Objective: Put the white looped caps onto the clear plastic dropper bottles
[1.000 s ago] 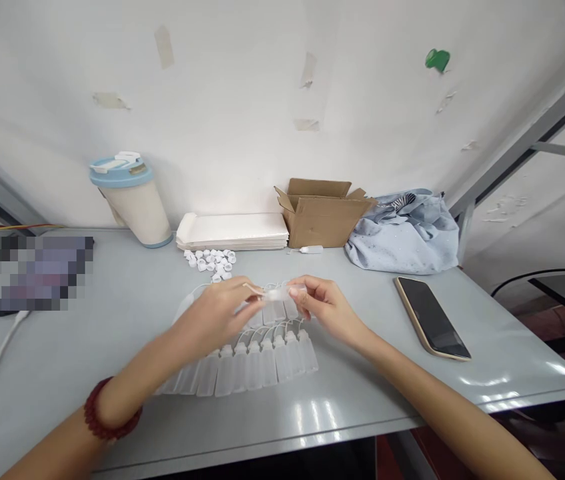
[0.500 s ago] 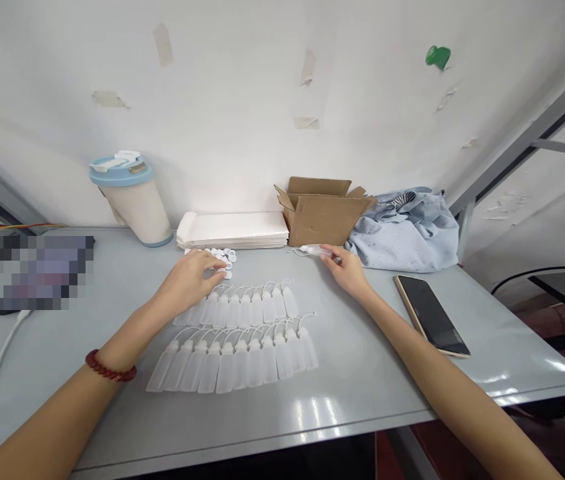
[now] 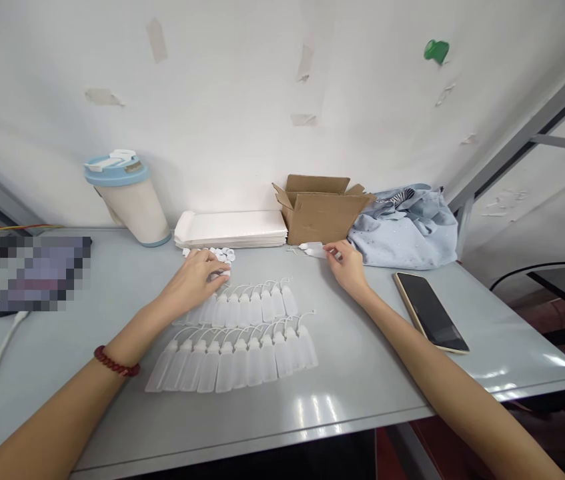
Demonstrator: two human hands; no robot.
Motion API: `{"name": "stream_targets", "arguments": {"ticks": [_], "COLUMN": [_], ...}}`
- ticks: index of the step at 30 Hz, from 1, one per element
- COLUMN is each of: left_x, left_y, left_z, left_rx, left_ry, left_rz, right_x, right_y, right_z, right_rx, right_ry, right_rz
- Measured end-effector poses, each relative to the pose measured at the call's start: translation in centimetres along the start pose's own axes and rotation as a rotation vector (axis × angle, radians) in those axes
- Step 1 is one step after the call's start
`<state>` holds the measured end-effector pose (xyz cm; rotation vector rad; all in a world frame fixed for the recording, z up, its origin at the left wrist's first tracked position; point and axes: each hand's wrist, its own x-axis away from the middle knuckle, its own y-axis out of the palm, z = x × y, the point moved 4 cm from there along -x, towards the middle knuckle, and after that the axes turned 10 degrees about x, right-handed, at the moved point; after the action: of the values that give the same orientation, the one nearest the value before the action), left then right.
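Right hand [image 3: 346, 265] at a small bottle [image 3: 317, 253], left hand [image 3: 189, 279] at white caps [image 3: 228, 255].
Right fingertips meet the bottle's base, left fingers curl; whether either grips cannot be told. The bottle lies before the cardboard box [image 3: 315, 220] on the worktop [image 3: 357, 363].

Rows of plastic bottles [image 3: 239, 367] and loose white caps [image 3: 225, 255] lie mid-frame on a grey table [image 3: 362, 353], an open carton [image 3: 319, 220] behind, in an apparent workshop.

Slim, translucent, loop-strapped plastic bottles [image 3: 239, 367] lie in two rows; small round white plastic caps [image 3: 224, 255] cluster behind; two white-tipped translucent bottles [image 3: 316, 253] lie farther right.
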<state>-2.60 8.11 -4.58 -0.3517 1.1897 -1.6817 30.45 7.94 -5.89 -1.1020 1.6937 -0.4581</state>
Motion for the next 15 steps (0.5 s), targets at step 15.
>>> {"name": "stream_targets", "arguments": {"ticks": [15], "left_x": [0.0], "left_y": [0.1], "left_z": [-0.1], "left_rx": [0.020], "left_ry": [-0.037], "left_rz": [0.045], "right_x": [0.5], "right_y": [0.6], "right_z": [-1.8], "right_rx": [0.016], "right_ry": [-0.112], "right_rz": [-0.187]}}
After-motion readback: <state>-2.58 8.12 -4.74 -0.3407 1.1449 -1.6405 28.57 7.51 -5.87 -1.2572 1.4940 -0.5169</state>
